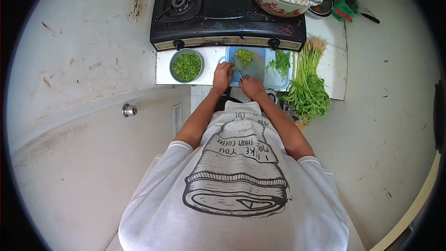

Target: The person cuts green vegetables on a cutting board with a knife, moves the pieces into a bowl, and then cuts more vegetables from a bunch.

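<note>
My right hand (252, 87) is wrapped round the handle of a knife (236, 69), its blade pointing up and to the left over a blue cutting board (273, 82). Beside the blade, at the board's left edge, my left hand (222, 76) has its fingers pressed together on what look like thin green stems, mostly hidden by the fingers. Just beyond the blade lies a small heap of chopped greens (243, 57). Loose green leaves (280, 63) rest on the right part of the board. To the left stands a grey bowl (201, 73) full of finely chopped greens (186, 66).
Behind the board sits a black two-burner stove (227, 7), with a cloth-covered flowered pot (278, 7) on its right side. A long bunch of leafy greens (310, 76) with roots lies right of the board. A green basket (344, 8) holding utensils is at the far right.
</note>
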A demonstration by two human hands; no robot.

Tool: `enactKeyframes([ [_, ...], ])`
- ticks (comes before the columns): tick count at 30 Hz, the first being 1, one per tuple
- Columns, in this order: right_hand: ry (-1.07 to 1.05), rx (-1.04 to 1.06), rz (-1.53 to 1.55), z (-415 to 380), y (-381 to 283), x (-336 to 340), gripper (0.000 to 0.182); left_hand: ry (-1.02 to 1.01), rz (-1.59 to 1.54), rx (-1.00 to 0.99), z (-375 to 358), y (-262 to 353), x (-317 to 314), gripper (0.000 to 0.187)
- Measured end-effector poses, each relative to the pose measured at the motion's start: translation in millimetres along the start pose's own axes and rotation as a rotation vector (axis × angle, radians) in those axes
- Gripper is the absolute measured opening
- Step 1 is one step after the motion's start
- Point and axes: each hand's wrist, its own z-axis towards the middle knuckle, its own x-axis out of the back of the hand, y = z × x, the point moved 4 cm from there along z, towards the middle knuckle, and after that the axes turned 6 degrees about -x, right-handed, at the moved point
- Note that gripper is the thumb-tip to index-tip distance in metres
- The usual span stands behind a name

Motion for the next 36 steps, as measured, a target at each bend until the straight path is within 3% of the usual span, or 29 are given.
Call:
enactKeyframes([
  [17,0.057,-0.061,-0.036,13.2,-0.3,-3.4,0.046,-0.054,0.005,0.022,-1.6,-1.2,5.4,0.015],
  [36,0.086,0.021,-0.033,12.2,-8.2,-4.6,0.044,-0.07,0.003,0.044,-1.4,-2.3,0.6,0.013],
])
